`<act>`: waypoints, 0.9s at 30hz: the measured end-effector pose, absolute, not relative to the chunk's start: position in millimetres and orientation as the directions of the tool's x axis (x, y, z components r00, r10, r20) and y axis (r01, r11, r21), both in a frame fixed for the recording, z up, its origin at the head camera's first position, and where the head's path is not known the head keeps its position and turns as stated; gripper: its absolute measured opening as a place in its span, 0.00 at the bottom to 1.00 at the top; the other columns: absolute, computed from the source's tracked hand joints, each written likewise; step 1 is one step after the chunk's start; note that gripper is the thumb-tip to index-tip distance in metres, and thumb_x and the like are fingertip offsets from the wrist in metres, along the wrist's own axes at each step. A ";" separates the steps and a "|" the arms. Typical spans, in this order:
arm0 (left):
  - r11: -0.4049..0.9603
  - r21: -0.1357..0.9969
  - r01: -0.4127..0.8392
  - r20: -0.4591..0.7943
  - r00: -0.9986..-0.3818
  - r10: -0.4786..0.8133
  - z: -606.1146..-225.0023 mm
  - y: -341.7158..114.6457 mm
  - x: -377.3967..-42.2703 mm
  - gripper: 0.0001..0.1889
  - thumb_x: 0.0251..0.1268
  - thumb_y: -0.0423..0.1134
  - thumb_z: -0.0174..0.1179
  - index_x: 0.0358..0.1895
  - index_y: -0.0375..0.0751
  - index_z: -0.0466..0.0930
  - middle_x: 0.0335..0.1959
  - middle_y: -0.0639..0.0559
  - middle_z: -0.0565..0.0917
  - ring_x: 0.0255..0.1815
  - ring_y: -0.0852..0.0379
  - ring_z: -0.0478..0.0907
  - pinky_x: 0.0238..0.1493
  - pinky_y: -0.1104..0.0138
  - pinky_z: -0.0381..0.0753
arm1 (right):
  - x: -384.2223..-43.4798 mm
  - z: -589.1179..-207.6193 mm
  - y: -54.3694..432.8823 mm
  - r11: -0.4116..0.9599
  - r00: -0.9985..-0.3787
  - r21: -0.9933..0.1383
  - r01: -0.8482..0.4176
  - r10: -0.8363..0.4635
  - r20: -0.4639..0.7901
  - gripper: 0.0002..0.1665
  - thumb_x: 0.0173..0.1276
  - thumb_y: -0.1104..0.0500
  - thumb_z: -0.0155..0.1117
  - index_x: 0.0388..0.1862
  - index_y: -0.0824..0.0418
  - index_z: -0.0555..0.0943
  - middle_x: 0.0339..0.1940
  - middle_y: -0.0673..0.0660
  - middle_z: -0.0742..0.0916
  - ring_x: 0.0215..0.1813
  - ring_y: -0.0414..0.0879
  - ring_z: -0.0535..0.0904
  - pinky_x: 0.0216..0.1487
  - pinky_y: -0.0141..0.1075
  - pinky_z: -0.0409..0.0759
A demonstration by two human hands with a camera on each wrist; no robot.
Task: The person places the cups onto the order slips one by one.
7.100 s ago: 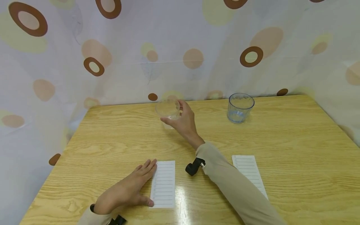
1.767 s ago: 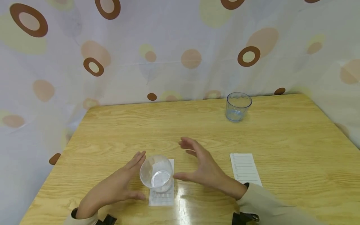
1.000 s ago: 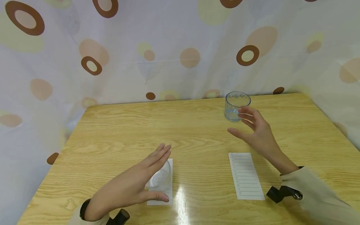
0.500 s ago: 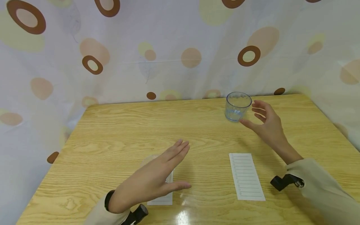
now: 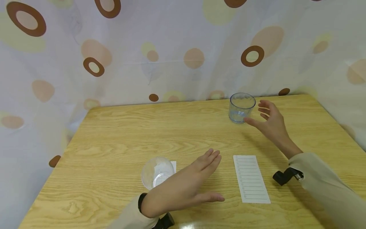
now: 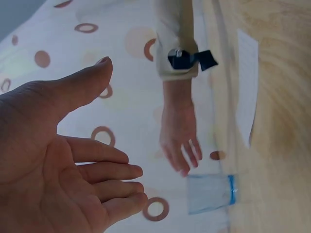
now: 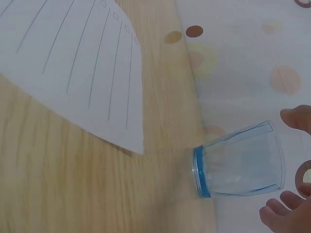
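A blue-tinted clear glass (image 5: 238,115) stands upright near the back edge of the table. Close to its right side is my right hand (image 5: 273,124), thumb and fingers spread apart and nothing between them. In the right wrist view, fingertips and thumb flank the rim of that glass (image 7: 238,165). My left hand (image 5: 183,186) hovers over the table between two lined checklist slips, fingers straight and palm bare. Behind its wrist, a colourless clear cup (image 5: 149,173) stands on the left slip (image 5: 173,166), partly hidden by the hand.
The right checklist slip (image 5: 251,179) lies flat on the wooden table (image 5: 120,136), between my two hands. A patterned curtain (image 5: 171,76) hangs right behind the table's back edge.
Earlier my right hand gripped the colourless cup; the cup now stands on the left slip, released. That hand has moved right to the blue-tinted glass. My left hand has shifted right from the cup.
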State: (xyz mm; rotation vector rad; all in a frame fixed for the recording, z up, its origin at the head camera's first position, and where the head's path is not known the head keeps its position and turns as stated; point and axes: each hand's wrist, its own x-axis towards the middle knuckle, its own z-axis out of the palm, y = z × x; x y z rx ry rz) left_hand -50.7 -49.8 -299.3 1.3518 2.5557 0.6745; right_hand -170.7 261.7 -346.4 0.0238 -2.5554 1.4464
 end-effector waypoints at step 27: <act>0.554 0.230 0.800 -0.192 -0.520 0.832 -359.2 34.2 -63.3 0.49 0.63 0.67 0.52 0.75 0.33 0.51 0.77 0.42 0.51 0.78 0.49 0.42 0.74 0.66 0.48 | -198.1 -360.7 252.6 0.477 -0.989 -0.878 -0.045 0.105 0.108 0.58 0.59 0.48 0.73 0.76 0.66 0.49 0.73 0.69 0.62 0.72 0.65 0.59 0.71 0.54 0.59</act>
